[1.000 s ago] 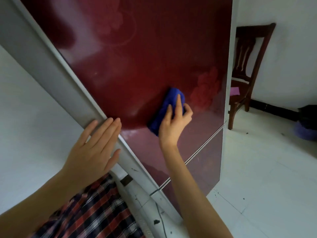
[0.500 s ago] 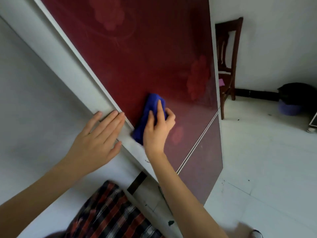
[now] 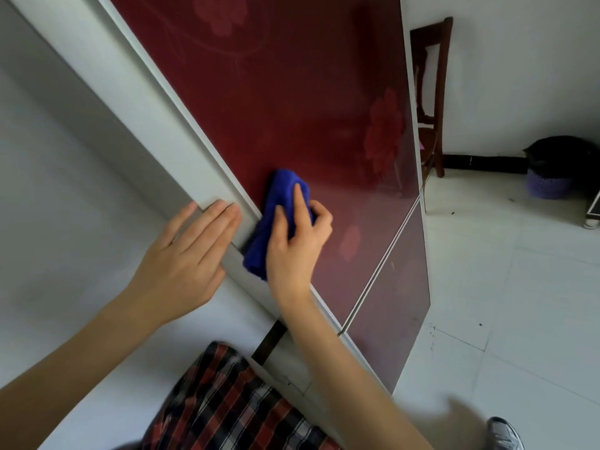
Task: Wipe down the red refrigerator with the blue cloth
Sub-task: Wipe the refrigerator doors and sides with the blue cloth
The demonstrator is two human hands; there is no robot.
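Note:
The red refrigerator (image 3: 292, 102) fills the upper middle of the head view, its glossy door printed with faint flowers and edged in white. A bunched blue cloth (image 3: 276, 203) lies against the door near its left edge. My right hand (image 3: 297, 248) grips the cloth and presses it onto the red surface, forefinger stretched over it. My left hand (image 3: 181, 264) rests flat, fingers straight, on the grey side panel just left of the door's edge. A thin seam runs below my right hand and divides the upper door from the lower door (image 3: 393, 323).
A dark wooden chair (image 3: 433, 102) stands against the white wall right of the refrigerator. A black bag over a purple basket (image 3: 548, 177) sits on the white tiled floor at the far right. My checked shorts (image 3: 233, 404) and a shoe (image 3: 505, 433) show at the bottom.
My right hand has slid the blue cloth leftward across the door to its left edge. My left hand stays flat on the side panel, and my view has turned.

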